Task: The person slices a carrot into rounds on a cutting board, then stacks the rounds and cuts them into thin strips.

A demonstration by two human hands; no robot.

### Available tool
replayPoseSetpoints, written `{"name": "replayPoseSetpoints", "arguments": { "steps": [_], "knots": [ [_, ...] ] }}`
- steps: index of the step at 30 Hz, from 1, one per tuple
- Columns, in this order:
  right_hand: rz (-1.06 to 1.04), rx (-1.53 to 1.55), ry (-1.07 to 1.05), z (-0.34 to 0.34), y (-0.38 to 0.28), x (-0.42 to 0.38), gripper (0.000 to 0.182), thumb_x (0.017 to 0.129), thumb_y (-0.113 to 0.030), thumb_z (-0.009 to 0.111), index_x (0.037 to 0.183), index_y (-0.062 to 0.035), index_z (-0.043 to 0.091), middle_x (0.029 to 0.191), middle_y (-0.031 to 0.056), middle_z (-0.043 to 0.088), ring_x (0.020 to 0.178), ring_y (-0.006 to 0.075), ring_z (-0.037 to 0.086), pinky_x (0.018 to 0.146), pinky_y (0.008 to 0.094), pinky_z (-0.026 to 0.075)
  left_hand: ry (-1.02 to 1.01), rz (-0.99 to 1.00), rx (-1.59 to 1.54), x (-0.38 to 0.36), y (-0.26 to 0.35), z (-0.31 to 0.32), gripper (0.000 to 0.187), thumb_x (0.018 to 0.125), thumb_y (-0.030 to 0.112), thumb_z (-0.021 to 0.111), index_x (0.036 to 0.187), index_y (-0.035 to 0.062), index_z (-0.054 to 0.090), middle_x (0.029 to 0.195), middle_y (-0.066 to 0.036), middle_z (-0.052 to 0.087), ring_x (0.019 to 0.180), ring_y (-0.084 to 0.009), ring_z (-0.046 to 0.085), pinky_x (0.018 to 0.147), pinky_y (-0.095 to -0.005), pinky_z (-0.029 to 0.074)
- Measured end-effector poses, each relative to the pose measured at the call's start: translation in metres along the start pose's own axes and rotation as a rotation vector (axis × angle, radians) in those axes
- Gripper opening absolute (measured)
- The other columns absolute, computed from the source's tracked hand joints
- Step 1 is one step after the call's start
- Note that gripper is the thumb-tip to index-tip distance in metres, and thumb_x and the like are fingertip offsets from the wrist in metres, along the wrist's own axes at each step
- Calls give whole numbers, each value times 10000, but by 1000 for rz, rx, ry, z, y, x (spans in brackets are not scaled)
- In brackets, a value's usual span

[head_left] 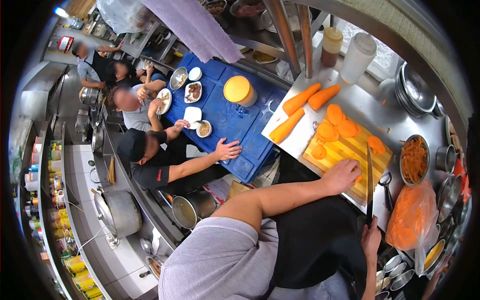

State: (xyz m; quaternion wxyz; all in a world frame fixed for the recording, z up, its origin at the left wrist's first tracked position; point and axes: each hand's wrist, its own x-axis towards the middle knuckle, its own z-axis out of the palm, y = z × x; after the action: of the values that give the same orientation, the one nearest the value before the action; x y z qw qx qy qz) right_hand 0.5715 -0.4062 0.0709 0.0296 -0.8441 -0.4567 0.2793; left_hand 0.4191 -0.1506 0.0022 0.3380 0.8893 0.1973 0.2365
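Note:
My left hand [341,178] rests on the striped wooden cutting board [381,161], its fingers curled over an orange carrot piece that is mostly hidden. Held in my right hand [371,237] is a long knife [370,185], its blade reaching across the board's right part. Beyond the blade lie carrot slices [376,145]. More thick slices [328,131] are spread along the board's far side. Whole peeled carrots [301,99] sit beside it on the white surface. To the right, a black-handled peeler [386,186] lies near the board.
A metal bowl [414,160] holds orange shreds, with a plastic bag [411,215] of orange contents below it. Squeeze bottles [359,57] and stacked bowls [419,87] stand behind. Several people sit or stand around the blue table [220,117], which bears dishes and a yellow-lidded tub [239,91].

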Motion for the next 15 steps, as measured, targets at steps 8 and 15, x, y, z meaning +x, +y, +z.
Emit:
{"name": "replayPoseSetpoints", "arguments": {
  "steps": [8, 15],
  "knots": [
    [29, 8, 17, 3, -6, -3, 433, 971, -70, 565, 1385, -26, 442, 848, 273, 673, 776, 484, 654, 708, 572, 485, -18, 4, 150, -1, -16, -1, 273, 801, 97, 669, 1070, 119, 629, 1111, -74, 576, 1059, -273, 556, 887, -397, 415],
    [26, 78, 4, 13, -12, -4, 436, 988, -74, 548, 1403, -20, 425, 869, 271, 683, 794, 492, 658, 698, 577, 485, -37, -20, 175, 6, -19, 8, 278, 797, 153, 667, 1072, 114, 650, 1101, -69, 583, 1058, -274, 542, 891, -429, 406]
  ]
}}
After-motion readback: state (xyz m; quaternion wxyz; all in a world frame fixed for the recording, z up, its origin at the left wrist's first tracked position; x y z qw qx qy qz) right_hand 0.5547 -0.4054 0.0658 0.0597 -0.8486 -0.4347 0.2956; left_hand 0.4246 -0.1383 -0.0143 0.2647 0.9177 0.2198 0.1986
